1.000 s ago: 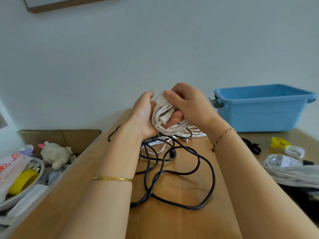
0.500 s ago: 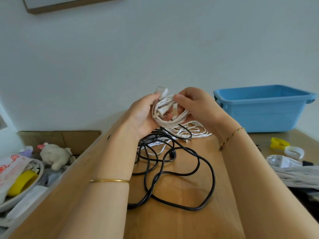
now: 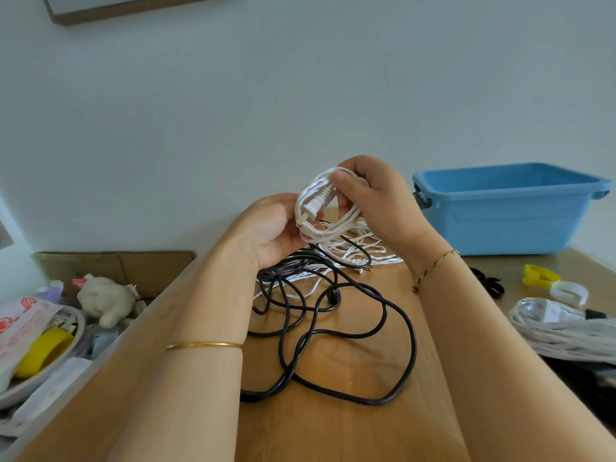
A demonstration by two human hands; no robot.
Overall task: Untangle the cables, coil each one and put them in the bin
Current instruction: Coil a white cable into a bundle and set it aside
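A coiled white cable (image 3: 320, 215) with a plug hangs in the air above the wooden table (image 3: 350, 428). My right hand (image 3: 376, 201) grips the coil's top, thumb pressed on the strands. My left hand (image 3: 273, 228) cups the coil's lower left side, fingers hidden behind it. Below them a long black cable (image 3: 333, 331) lies in loose tangled loops, crossing thin white cables (image 3: 363, 255) spread on the table. The blue bin (image 3: 510, 208) stands at the back right, and I see nothing inside it.
A bundled white cable (image 3: 563, 328) lies at the right edge, beside a yellow clip (image 3: 536, 276), a white clip (image 3: 568, 291) and a black tie (image 3: 490, 283). Left of the table sit a cardboard box (image 3: 116, 265), a plush toy (image 3: 106, 301) and a cluttered bowl (image 3: 43, 355).
My right hand shifted up onto the top of the white coil and lifted it slightly. The plug end swung down onto the coil's left side. My left hand opened under it.
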